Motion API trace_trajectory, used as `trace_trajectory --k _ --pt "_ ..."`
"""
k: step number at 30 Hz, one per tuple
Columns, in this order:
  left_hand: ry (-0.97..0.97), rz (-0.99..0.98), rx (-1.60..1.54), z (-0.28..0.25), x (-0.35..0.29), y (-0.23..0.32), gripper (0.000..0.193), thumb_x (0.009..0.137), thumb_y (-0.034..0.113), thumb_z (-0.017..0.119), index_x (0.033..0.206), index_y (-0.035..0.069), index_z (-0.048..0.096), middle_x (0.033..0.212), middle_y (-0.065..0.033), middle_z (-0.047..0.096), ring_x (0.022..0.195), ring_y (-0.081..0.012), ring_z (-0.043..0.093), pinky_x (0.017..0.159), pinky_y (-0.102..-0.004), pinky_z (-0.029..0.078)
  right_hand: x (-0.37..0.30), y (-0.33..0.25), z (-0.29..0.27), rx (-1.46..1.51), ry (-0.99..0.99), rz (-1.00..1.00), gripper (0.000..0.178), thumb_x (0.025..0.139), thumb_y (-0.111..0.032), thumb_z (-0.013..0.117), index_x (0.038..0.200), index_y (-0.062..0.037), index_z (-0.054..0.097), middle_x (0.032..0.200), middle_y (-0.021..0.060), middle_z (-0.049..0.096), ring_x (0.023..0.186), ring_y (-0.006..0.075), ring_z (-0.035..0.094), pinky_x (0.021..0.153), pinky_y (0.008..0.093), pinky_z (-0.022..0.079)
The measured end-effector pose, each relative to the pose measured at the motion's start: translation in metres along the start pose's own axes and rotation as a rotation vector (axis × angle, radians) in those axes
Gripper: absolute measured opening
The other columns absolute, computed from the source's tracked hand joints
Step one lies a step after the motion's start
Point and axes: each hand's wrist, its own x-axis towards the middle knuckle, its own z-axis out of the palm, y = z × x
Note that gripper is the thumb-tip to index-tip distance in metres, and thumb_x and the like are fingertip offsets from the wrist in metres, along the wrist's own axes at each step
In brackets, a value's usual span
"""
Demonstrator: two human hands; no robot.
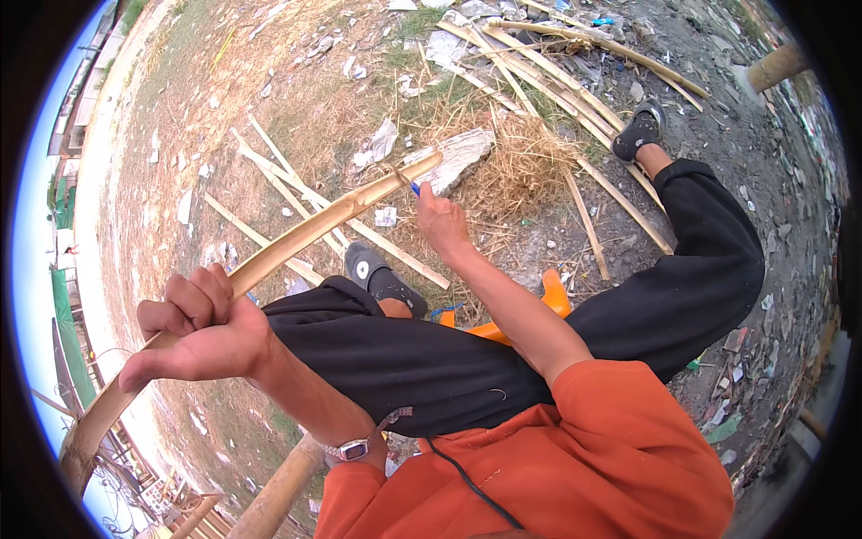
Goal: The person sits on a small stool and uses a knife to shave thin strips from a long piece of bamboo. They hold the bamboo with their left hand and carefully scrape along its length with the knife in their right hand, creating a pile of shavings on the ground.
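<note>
My left hand (211, 328) is closed around the near part of a long split bamboo piece (305, 231), hollow side showing. The bamboo slants up and away, its far end by a pale, rough block (467, 154) on the ground. My right hand (443, 225) is closed on a small blue-handled tool (415, 189). Its thin working end lies at the bamboo near the far end; the blade's shape is too small to make out. Most of the handle is hidden in my fist.
Several bamboo strips (575, 99) lie at the far right, others (287, 184) to the left of centre. Dry straw (525, 166) is heaped beside the block. An orange plastic object (554, 294) shows between my legs. A thick bamboo pole (283, 485) stands near lower left.
</note>
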Motion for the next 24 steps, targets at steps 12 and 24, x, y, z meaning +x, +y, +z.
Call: trace_trajectory --k 12,24 --pt "-0.12 -0.013 -0.186 0.0 -0.01 -0.003 0.065 0.077 0.077 0.025 0.057 0.015 0.019 0.042 0.0048 0.013 0.039 -0.0051 0.004 0.037 -0.0228 0.005 0.07 0.102 0.008 -0.288 -0.083 0.199 0.017 0.089 -0.011 0.039 0.099 -0.0017 0.05 0.089 0.0231 0.063 0.085 0.0375 0.062 0.071 0.046 0.05" --pt "-0.403 0.003 -0.357 -0.019 -0.002 -0.003 0.064 0.078 0.074 0.033 0.057 0.013 0.024 0.041 0.0038 0.017 0.035 -0.0046 0.009 0.036 -0.0227 0.006 0.048 0.049 -0.012 -0.09 -0.085 0.053 0.02 0.09 -0.02 0.039 0.101 -0.0034 0.045 0.076 0.0257 0.061 0.074 0.0452 0.059 0.068 0.0529 0.047"
